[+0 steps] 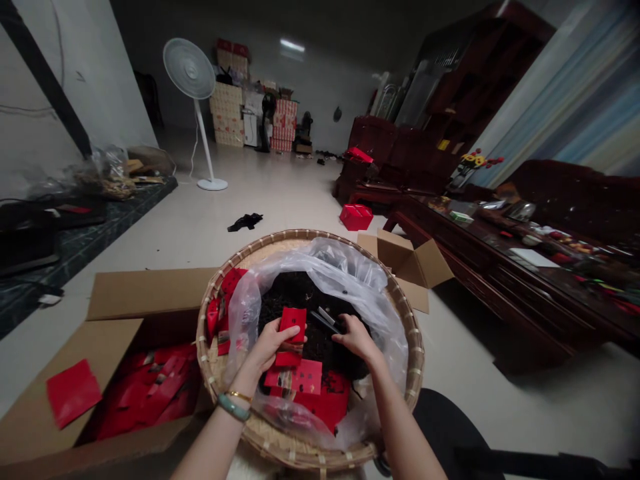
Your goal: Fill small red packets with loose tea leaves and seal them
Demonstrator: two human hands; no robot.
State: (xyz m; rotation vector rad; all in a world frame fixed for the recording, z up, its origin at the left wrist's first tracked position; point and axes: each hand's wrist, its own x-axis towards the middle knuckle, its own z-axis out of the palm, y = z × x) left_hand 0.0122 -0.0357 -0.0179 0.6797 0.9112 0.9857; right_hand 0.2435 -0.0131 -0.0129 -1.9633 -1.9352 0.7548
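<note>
A round woven basket tray [415, 347] sits in front of me, lined with a clear plastic bag [340, 270] that holds a heap of dark loose tea leaves [293, 293]. My left hand [273, 347] grips a small red packet [293, 333] upright over the leaves. My right hand [356, 337] is closed around a dark metal scoop [325, 319] that points into the leaves. More red packets [310, 387] lie in the tray under my hands, and others [223, 307] at its left rim.
An open cardboard box [135, 293] with several red packets stands at my left. A smaller open box [410, 263] lies behind the tray. A dark wooden low table [505, 267] runs along the right. A white standing fan [193, 73] and stacked cartons are far back.
</note>
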